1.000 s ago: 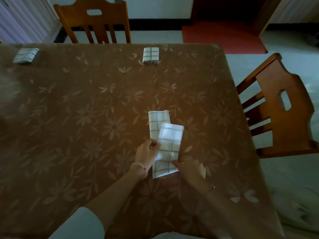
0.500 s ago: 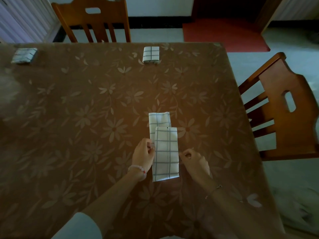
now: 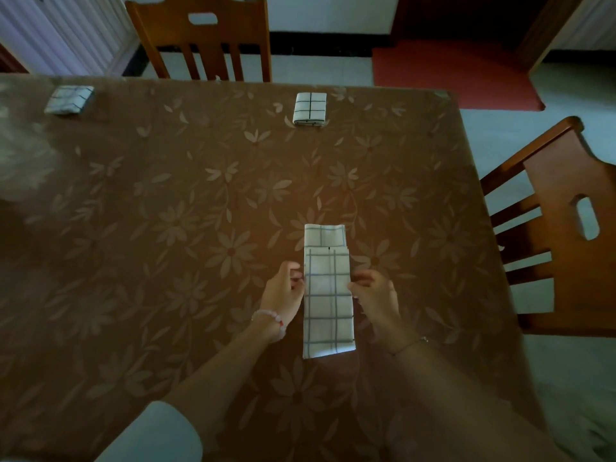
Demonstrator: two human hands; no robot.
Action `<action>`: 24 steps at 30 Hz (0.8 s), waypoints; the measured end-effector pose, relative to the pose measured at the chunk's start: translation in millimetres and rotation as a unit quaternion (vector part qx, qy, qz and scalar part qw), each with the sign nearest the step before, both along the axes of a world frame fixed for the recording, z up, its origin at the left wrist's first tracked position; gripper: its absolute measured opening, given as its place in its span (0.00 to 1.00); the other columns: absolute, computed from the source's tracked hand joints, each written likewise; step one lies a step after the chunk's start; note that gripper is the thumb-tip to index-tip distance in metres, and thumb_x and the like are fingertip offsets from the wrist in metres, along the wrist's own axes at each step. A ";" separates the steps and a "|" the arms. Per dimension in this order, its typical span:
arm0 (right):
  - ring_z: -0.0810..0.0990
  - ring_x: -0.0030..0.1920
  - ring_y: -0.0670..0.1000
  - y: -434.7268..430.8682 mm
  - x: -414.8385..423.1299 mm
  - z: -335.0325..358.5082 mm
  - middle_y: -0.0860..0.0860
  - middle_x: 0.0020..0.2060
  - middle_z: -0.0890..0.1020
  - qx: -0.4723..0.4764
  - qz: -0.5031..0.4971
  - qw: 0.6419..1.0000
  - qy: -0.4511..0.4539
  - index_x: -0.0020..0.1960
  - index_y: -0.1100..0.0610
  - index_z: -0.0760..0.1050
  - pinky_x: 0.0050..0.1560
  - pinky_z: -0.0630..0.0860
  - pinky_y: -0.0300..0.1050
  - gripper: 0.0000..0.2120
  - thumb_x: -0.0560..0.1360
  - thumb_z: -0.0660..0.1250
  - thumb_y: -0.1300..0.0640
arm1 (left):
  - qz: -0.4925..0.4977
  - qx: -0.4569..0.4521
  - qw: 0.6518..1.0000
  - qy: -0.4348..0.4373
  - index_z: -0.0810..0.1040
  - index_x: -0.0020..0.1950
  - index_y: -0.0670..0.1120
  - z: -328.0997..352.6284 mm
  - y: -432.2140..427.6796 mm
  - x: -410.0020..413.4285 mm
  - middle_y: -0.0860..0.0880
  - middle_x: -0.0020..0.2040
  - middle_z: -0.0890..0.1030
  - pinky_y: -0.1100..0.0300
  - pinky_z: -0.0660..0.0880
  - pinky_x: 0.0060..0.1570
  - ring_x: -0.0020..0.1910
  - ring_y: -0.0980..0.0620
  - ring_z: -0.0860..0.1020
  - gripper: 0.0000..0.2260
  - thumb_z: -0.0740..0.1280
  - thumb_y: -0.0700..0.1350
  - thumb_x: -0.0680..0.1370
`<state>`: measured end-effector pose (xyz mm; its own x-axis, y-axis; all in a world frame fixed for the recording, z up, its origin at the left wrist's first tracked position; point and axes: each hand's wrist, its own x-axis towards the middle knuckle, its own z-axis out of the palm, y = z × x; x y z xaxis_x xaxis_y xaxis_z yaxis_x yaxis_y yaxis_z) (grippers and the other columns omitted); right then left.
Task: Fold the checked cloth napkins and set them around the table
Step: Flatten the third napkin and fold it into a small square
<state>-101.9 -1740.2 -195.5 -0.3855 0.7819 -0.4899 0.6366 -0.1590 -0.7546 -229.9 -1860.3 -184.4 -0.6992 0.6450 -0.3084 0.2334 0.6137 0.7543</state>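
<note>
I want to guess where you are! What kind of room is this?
Probably a home dining room: a big table under a flowered cloth, wooden chairs pulled up to it, and folded napkins set at places.

Home dining room, dimly lit. Large table (image 3: 166, 211) w/ brown floral-print cover fills most of the view. Two wooden chairs w/ slatted backs: one (image 3: 203, 38) at the table's far side, one (image 3: 566, 228) at its right side. Beyond the table: pale tiled floor (image 3: 493, 128), red mat (image 3: 450, 75) by a doorway, white wall w/ dark skirting, curtain (image 3: 66, 31) far left.
</note>
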 end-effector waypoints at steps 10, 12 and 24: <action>0.81 0.45 0.48 11.0 -7.7 -1.1 0.46 0.41 0.82 0.003 -0.002 1.000 0.009 0.49 0.51 0.78 0.42 0.75 0.41 0.08 0.71 0.70 0.57 | -0.253 -0.123 0.936 0.211 0.63 0.72 0.48 10.9 68.6 -61.3 0.48 0.70 0.67 0.50 0.59 0.69 0.71 0.47 0.61 0.21 0.58 0.50 0.80; 0.80 0.45 0.47 15.7 -12.6 0.6 0.45 0.42 0.82 0.005 -0.004 1.000 0.019 0.50 0.50 0.78 0.46 0.77 0.44 0.09 0.70 0.71 0.57 | -0.257 -0.143 0.939 0.177 0.63 0.71 0.47 8.7 77.7 -71.2 0.47 0.69 0.68 0.49 0.61 0.68 0.70 0.46 0.63 0.20 0.57 0.49 0.80; 0.76 0.44 0.47 38.7 -45.9 7.5 0.40 0.39 0.74 0.048 -0.051 0.997 0.021 0.49 0.51 0.73 0.45 0.71 0.42 0.04 0.75 0.66 0.58 | -0.256 -0.134 0.946 0.145 0.73 0.60 0.49 2.2 91.8 -89.7 0.51 0.58 0.73 0.49 0.67 0.61 0.59 0.50 0.71 0.14 0.58 0.53 0.79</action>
<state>-147.8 -1701.5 -187.9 -0.3198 0.8606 -0.3963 0.5885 -0.1473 -0.7949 -319.6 -1768.4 -182.2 -0.3965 0.8483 -0.3509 0.7256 0.5237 0.4464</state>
